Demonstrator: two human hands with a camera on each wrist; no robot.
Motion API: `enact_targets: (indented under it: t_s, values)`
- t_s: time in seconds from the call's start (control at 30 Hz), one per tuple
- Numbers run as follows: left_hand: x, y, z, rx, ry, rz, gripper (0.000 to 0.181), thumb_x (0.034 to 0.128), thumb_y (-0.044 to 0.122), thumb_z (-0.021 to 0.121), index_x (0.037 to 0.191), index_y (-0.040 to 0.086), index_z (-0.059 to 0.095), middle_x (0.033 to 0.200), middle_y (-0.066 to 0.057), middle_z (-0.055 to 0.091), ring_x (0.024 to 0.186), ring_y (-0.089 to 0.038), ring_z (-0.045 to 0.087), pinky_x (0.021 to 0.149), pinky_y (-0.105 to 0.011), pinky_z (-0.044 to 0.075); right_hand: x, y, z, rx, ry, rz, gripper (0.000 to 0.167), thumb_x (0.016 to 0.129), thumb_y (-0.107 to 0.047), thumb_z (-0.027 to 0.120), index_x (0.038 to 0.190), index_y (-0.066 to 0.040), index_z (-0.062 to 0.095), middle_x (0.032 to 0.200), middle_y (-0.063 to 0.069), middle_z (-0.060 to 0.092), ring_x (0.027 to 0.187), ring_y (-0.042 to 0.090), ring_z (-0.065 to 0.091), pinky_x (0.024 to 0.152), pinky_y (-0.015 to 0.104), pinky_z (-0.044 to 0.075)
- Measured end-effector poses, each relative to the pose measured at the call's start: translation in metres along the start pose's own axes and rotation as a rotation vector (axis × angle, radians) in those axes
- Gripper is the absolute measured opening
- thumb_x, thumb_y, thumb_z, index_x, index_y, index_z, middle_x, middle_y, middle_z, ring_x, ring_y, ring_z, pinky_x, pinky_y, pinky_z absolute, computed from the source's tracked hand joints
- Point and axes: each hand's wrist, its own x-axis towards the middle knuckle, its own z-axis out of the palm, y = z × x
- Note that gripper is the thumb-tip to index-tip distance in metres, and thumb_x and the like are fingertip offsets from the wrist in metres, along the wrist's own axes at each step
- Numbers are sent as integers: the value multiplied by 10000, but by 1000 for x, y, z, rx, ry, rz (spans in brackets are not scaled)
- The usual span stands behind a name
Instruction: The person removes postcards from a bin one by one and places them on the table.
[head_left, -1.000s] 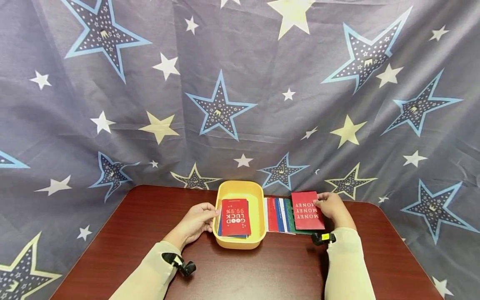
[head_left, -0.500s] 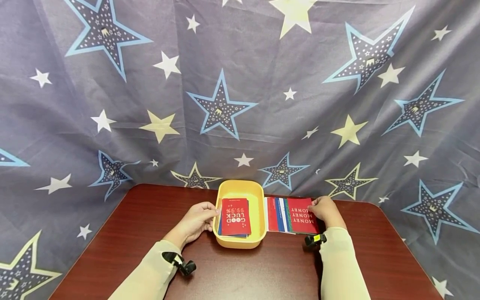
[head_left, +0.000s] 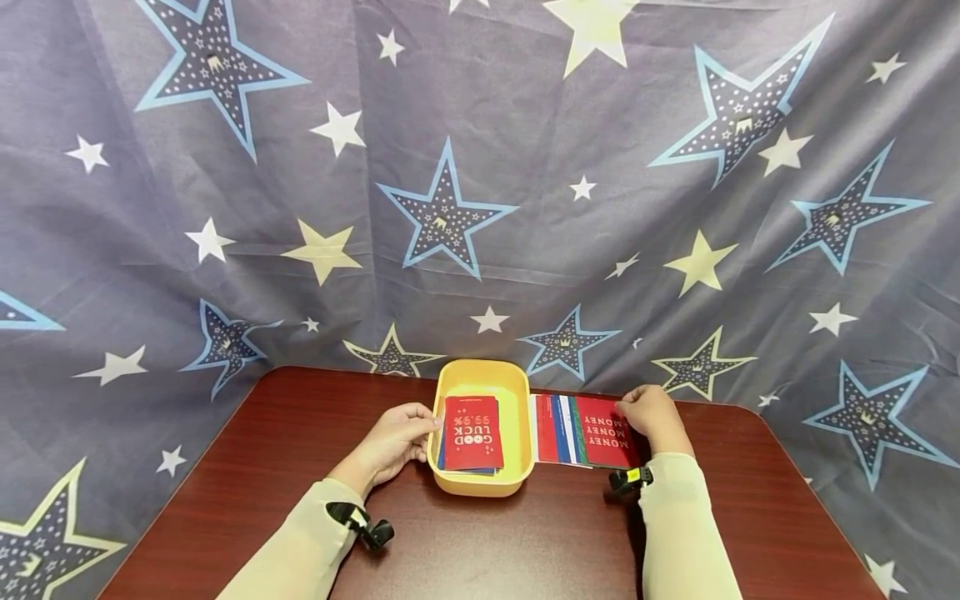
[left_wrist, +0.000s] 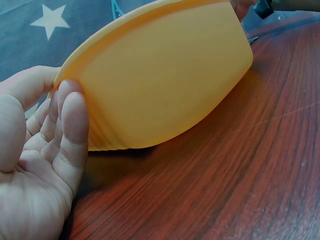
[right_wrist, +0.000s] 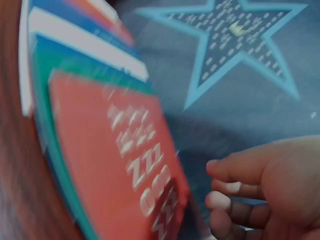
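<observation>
A yellow bin (head_left: 516, 421) holds a red "GOOD LUCK" booklet (head_left: 472, 460) lying over blue and white ones. My left hand (head_left: 392, 443) grips the bin's left rim; in the left wrist view the fingers of that hand (left_wrist: 42, 150) lie against the bin's outer wall (left_wrist: 165, 75). Right of the bin, overlapping booklets (head_left: 546, 437) form a row, with a red "MONEY" booklet (head_left: 606, 454) on top at the right end. My right hand (head_left: 657, 418) is at its upper right corner. The right wrist view has the hand (right_wrist: 272, 187) apart from the red cover (right_wrist: 85, 135), fingers loosely bent.
The dark red wooden table (head_left: 510, 542) extends in front of the bin and to both sides. Behind its back edge hangs a grey cloth (head_left: 525, 267) with stars. Each sleeve end carries a small black camera, left (head_left: 371, 533) and right (head_left: 628, 481).
My right hand has brought the "MONEY" booklet left and down onto the row, covering more of the green one, and has let go of it. My left hand stays at the rim.
</observation>
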Motion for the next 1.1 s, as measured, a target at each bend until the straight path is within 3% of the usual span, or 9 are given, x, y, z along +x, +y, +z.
enact_targets:
  t_s: [0.13,0.27,0.47,0.6,0.77,0.83,0.97,1.1]
  values:
    - [1,-1,0,0,-1,1,103,1104,89,698,1023,71,637,775,15,706,598,-76,621,541,-207,584,-26,-48,-20,79,-1,-92,212,957,-348,829,922,-138,820,887,32,793,779,174,694,765,381,587]
    - [1,-2,1,-7,-4,5,113,1093,97,718,1015,79,638,771,15,705,596,-72,623,535,-204,583,-64,-105,-40,188,-79,-149,275,1043,-278,785,1090,-7,801,949,158,808,768,220,735,678,357,585]
    - [0,-2,2,-9,-3,2,129,1093,95,722,1002,83,632,761,15,693,594,-70,619,532,-203,581,-91,-154,-42,234,-130,-222,283,1085,-272,772,1181,-6,771,924,124,778,792,215,713,673,299,549]
    - [0,-1,2,-1,3,5,123,1094,97,717,1003,83,634,761,16,692,594,-74,617,534,-206,581,-100,-181,-41,257,-163,-283,275,1080,-271,786,1204,-26,775,969,118,797,853,291,753,718,304,608]
    - [2,3,3,-7,-3,11,131,1095,103,719,998,87,634,759,15,691,594,-75,616,533,-208,581,-108,-214,-34,256,-192,-349,252,1080,-254,784,1200,-32,776,1001,148,810,813,225,737,709,302,596]
    - [2,3,3,-10,-7,10,128,1099,101,714,1001,86,634,762,13,694,592,-75,618,532,-209,582,-109,-224,-26,249,-220,-368,253,1081,-249,779,1213,-32,775,971,137,800,791,262,754,684,290,576]
    - [0,3,2,-6,-4,8,119,1103,102,706,1005,86,639,762,14,702,589,-74,622,534,-209,585,-102,-241,-7,241,-300,-351,315,1083,-272,781,1275,-23,751,997,132,796,862,367,809,660,288,604]
    - [-2,2,2,1,-4,1,117,1104,105,707,1006,90,644,756,22,700,589,-74,624,539,-211,590,-95,-260,13,184,-369,-291,380,1070,-286,804,1314,-9,710,1033,220,817,892,386,823,682,359,676]
